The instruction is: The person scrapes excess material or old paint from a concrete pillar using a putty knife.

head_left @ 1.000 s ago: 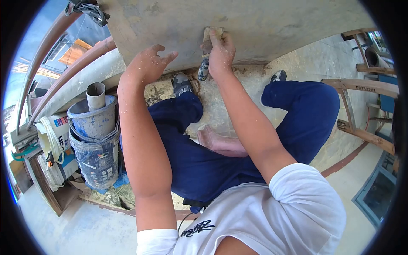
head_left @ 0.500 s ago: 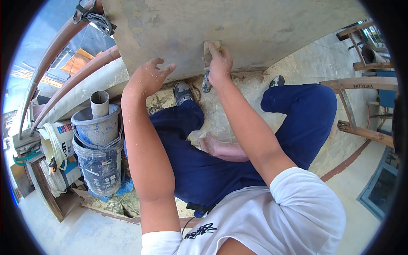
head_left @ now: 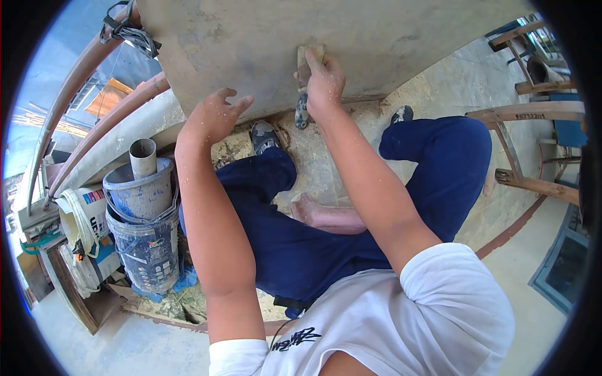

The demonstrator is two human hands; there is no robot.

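My right hand [head_left: 325, 84] grips a putty knife [head_left: 301, 108], its blade end against the grey plastered wall [head_left: 251, 44] and its speckled handle hanging below my fingers. To the left, my left hand [head_left: 216, 116] is held near the wall's lower part, thumb and fingers apart, with nothing in it. White specks dot both hands and forearms. Beneath me a pink seat-like object [head_left: 329, 218] shows between my legs.
Stacked paint-stained buckets [head_left: 145, 250] with a grey pipe [head_left: 143, 160] stand at the left, beside a white tub [head_left: 84, 216]. Curved brown rails [head_left: 113, 113] rise at upper left. Wooden frames [head_left: 533, 116] stand at the right, above a blue-framed window [head_left: 564, 263].
My right hand and the putty knife have moved slightly up the wall, and the knife's handle hangs more to the left. The whole view has shifted a little.
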